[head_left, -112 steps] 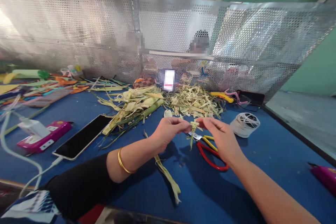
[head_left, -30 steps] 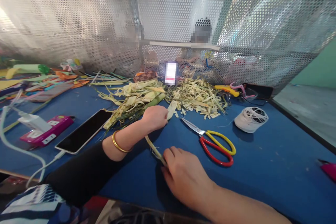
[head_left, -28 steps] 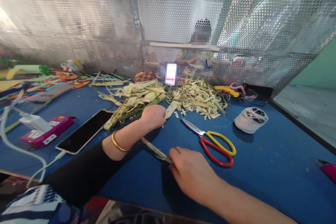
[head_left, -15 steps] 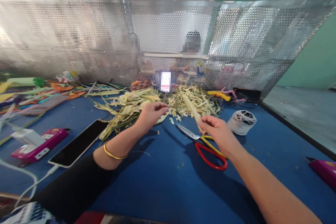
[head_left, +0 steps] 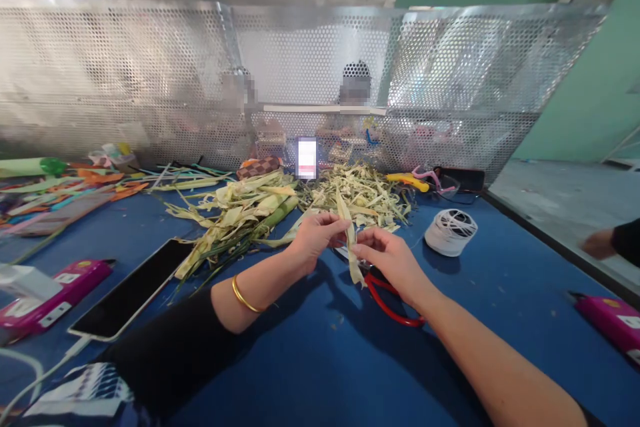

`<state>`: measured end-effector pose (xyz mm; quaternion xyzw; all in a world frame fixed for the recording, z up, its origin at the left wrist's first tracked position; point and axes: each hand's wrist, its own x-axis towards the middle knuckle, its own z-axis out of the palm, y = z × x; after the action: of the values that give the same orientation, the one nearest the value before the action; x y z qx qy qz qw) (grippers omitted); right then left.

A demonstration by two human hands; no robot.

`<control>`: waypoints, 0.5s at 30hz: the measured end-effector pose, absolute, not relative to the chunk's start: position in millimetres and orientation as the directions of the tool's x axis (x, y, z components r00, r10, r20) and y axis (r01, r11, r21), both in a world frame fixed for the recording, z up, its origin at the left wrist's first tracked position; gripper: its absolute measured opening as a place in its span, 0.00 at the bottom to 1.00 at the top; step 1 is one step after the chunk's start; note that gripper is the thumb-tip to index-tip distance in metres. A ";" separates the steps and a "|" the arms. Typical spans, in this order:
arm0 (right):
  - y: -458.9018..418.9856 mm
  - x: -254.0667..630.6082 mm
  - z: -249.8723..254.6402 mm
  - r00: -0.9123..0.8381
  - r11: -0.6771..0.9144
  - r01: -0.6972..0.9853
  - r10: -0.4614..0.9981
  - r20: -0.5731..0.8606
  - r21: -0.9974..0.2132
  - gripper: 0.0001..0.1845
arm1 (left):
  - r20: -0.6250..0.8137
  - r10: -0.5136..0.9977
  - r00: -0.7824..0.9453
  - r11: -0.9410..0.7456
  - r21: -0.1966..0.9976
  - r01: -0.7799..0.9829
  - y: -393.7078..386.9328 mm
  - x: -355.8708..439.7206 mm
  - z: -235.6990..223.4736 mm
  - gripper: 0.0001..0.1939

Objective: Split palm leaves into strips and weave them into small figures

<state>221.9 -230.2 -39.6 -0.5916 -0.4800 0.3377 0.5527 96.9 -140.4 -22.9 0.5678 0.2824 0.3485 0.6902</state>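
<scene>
Corn-husk strip (head_left: 351, 238): while held at dial centre, it is separated, no knot visible.
Left hand (head_left: 315, 238): thumb and fingers pinch its upper part.
Right hand (head_left: 393, 261): nearly closed, pinching lower down.
Husk pile (head_left: 245, 213), 9 o'clock: apparently unprepared.
Scissors (head_left: 399, 320), 5 o'clock: unheld.

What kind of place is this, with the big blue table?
Probably a handicraft workshop, though I can't be sure. A narrow yellow-green plant strip is held up near red-handled metal scissors, and a messy heap of pale leafy strips lies beyond on the flat blue table.
</scene>
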 end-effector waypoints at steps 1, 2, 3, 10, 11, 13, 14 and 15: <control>-230.3 220.8 -40.0 0.312 0.066 0.196 0.942 0.126 -0.978 0.15 | -0.003 0.796 0.605 0.115 0.982 -0.147 -141.8 96.3 -23.8 0.14; -230.4 219.9 -40.3 0.313 0.053 0.201 0.943 0.116 -0.978 0.15 | -0.015 0.791 0.612 0.120 0.984 -0.132 -142.7 95.9 -24.6 0.14; -230.7 219.4 -40.5 0.315 0.039 0.205 0.943 0.103 -0.978 0.15 | -0.026 0.788 0.616 0.124 0.985 -0.118 -143.2 95.7 -25.1 0.13; -232.3 228.4 -39.5 0.417 0.037 0.085 0.906 0.069 -0.996 0.18 | -0.105 0.810 0.577 0.208 0.972 -0.114 -137.3 94.2 -22.3 0.09; -232.7 229.7 -38.2 0.423 0.047 0.088 0.902 0.080 -0.995 0.18 | -0.120 0.817 0.564 0.223 0.968 -0.116 -135.6 94.1 -21.6 0.09; -233.8 231.5 -34.6 0.407 0.069 0.119 0.906 0.112 -0.991 0.19 | -0.149 0.843 0.517 0.248 0.960 -0.129 -131.4 93.8 -20.2 0.08; -234.5 232.2 -32.5 0.384 0.075 0.141 0.915 0.125 -0.987 0.19 | -0.161 0.861 0.483 0.257 0.956 -0.138 -128.7 93.6 -19.7 0.08; -235.2 233.2 -30.5 0.356 0.078 0.162 0.925 0.132 -0.984 0.19 | -0.170 0.880 0.444 0.260 0.954 -0.150 -125.7 93.3 -19.1 0.09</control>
<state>233.2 -235.2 -30.5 -0.5918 -0.4593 0.3332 0.5725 93.3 -125.7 -19.1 0.4839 0.3769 0.3685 0.6986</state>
